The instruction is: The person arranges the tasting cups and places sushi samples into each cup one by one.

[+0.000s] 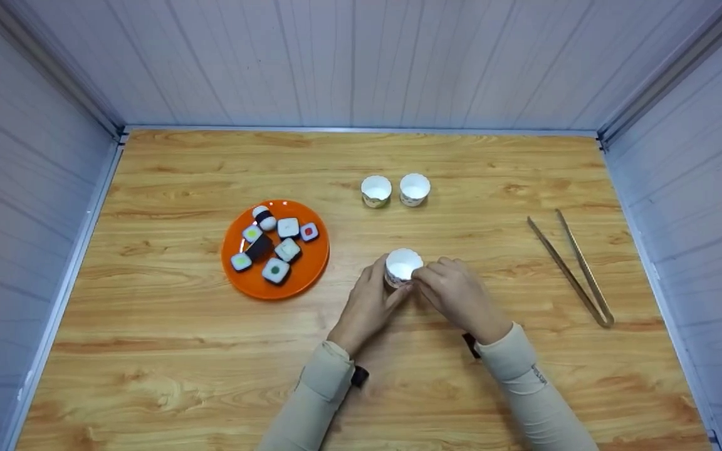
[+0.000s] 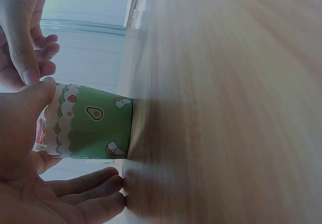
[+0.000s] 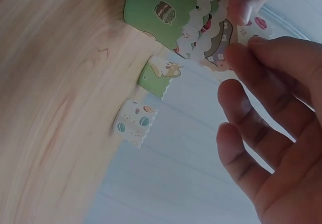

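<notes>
A green paper baking cup (image 1: 403,260) with scalloped edges stands on the table between the hands. Avocado prints show on its wall (image 2: 83,133) in the left wrist view. Several wavy rims overlap at its mouth in the right wrist view, like cups nested in one another. My left hand (image 1: 364,307) grips the cup from the left, thumb and index finger near the rim, the other fingers stretched out beside it. From the right, my right hand (image 1: 458,294) pinches the rim between thumb and index finger, its other fingers loosely bent.
Two more paper cups, a green one (image 1: 376,190) and a white one (image 1: 415,188), stand side by side farther back. An orange plate (image 1: 311,272) with several sushi pieces (image 1: 276,270) lies to the left. Metal tongs (image 1: 571,269) lie spread at the right.
</notes>
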Demonstrator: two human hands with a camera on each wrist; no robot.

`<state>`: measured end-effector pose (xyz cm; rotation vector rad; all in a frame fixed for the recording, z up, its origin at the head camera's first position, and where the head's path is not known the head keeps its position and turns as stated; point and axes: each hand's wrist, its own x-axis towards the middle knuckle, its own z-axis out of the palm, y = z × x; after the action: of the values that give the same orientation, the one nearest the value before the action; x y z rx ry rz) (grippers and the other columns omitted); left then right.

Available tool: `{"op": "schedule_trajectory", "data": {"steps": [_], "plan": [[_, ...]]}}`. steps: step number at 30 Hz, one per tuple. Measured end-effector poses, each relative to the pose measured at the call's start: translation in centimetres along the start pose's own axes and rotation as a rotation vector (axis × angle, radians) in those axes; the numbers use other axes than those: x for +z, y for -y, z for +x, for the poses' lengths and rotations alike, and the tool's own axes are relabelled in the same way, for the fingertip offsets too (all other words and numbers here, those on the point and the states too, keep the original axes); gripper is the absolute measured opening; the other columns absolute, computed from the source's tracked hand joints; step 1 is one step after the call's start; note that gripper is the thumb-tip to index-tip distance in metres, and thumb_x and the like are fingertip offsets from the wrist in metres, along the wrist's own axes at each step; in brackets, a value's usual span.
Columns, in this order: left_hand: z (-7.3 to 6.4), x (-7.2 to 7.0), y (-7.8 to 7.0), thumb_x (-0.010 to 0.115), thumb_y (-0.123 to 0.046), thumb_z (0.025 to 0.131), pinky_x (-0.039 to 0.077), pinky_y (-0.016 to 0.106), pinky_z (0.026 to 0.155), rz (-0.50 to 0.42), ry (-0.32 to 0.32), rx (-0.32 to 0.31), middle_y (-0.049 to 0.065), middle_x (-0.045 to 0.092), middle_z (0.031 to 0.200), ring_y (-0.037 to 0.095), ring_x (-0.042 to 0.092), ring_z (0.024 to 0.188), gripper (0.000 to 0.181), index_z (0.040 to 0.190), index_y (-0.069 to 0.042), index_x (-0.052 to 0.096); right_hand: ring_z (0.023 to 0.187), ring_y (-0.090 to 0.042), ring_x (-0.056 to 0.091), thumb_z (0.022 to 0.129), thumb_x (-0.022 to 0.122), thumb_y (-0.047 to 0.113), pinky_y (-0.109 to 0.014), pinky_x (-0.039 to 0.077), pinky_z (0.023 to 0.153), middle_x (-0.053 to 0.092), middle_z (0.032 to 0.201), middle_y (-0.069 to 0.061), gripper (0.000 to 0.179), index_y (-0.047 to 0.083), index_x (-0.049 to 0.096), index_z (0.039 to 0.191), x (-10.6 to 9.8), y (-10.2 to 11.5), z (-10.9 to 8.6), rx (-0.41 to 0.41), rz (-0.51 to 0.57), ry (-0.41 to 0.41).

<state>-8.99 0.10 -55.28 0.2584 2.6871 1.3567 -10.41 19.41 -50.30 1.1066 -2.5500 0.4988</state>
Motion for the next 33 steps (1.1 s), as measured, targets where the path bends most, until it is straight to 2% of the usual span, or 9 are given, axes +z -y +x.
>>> {"op": "schedule_trajectory", "data": {"steps": [6, 11, 16, 18, 23, 27, 33], "plan": [[0.1, -0.2, 0.0, 0.067, -0.042, 0.096, 0.043, 0.047, 0.105, -0.017, -0.008, 0.028, 0.018, 0.052, 0.136, 0.031, 0.051, 0.126, 0.070, 0.150, -0.010, 0.038, 0.069, -0.019, 0.058, 0.087, 0.078, 0.008, -0.034, 0.049, 0.059, 0.069, 0.084, -0.003, 0.012, 0.007, 0.072, 0.097, -0.9, -0.1, 0.4, -0.024, 0.002, -0.086], [0.0, -0.2, 0.0, 0.067, -0.041, 0.096, 0.043, 0.047, 0.104, -0.013, 0.003, 0.020, 0.019, 0.052, 0.136, 0.032, 0.051, 0.125, 0.069, 0.151, -0.011, 0.037, 0.068, -0.019, 0.058, 0.089, 0.076, 0.006, -0.035, 0.049, 0.058, 0.068, 0.083, -0.003, 0.009, 0.006, 0.072, 0.097, -1.9, -0.9, 0.7, -0.007, 0.020, -0.135], [-0.1, -0.2, -0.2, 0.067, -0.043, 0.095, 0.045, 0.048, 0.102, -0.002, 0.013, 0.000, 0.020, 0.052, 0.135, 0.032, 0.052, 0.124, 0.070, 0.151, -0.013, 0.037, 0.071, -0.023, 0.062, 0.089, 0.075, 0.004, -0.038, 0.052, 0.060, 0.071, 0.085, -0.006, 0.009, 0.003, 0.073, 0.097, -2.3, -3.1, 0.7, 0.032, 0.026, -0.193], [-0.1, -0.2, -0.2, 0.066, -0.044, 0.095, 0.045, 0.048, 0.101, -0.006, 0.018, -0.007, 0.019, 0.052, 0.134, 0.031, 0.053, 0.123, 0.069, 0.150, -0.014, 0.038, 0.070, -0.024, 0.063, 0.089, 0.074, 0.005, -0.038, 0.053, 0.060, 0.072, 0.086, -0.008, 0.008, 0.003, 0.073, 0.097, -2.3, -4.6, 0.8, 0.069, -0.011, -0.208], [0.0, -0.2, -0.2, 0.067, -0.044, 0.094, 0.045, 0.047, 0.102, -0.018, 0.021, -0.023, 0.017, 0.052, 0.135, 0.030, 0.052, 0.124, 0.069, 0.150, -0.016, 0.038, 0.068, -0.028, 0.063, 0.093, 0.072, 0.009, -0.040, 0.056, 0.058, 0.074, 0.087, -0.013, 0.007, 0.002, 0.074, 0.095, -1.9, -9.0, 1.8, 0.214, -0.112, -0.174], [0.0, -0.2, -0.2, 0.067, -0.045, 0.094, 0.045, 0.048, 0.102, -0.031, 0.028, -0.027, 0.018, 0.051, 0.137, 0.031, 0.051, 0.125, 0.071, 0.151, -0.017, 0.037, 0.066, -0.029, 0.063, 0.094, 0.071, 0.009, -0.042, 0.055, 0.056, 0.074, 0.087, -0.013, 0.007, 0.003, 0.076, 0.094, -0.9, -11.9, 2.4, 0.326, -0.140, -0.129], [0.0, -0.1, -0.1, 0.067, -0.046, 0.093, 0.044, 0.049, 0.103, -0.031, 0.026, -0.027, 0.019, 0.050, 0.138, 0.032, 0.051, 0.125, 0.072, 0.152, -0.018, 0.037, 0.069, -0.031, 0.064, 0.095, 0.069, 0.010, -0.045, 0.054, 0.058, 0.074, 0.086, -0.012, 0.009, 0.004, 0.076, 0.093, 1.2, -14.1, 3.1, 0.383, -0.119, -0.070]]}}
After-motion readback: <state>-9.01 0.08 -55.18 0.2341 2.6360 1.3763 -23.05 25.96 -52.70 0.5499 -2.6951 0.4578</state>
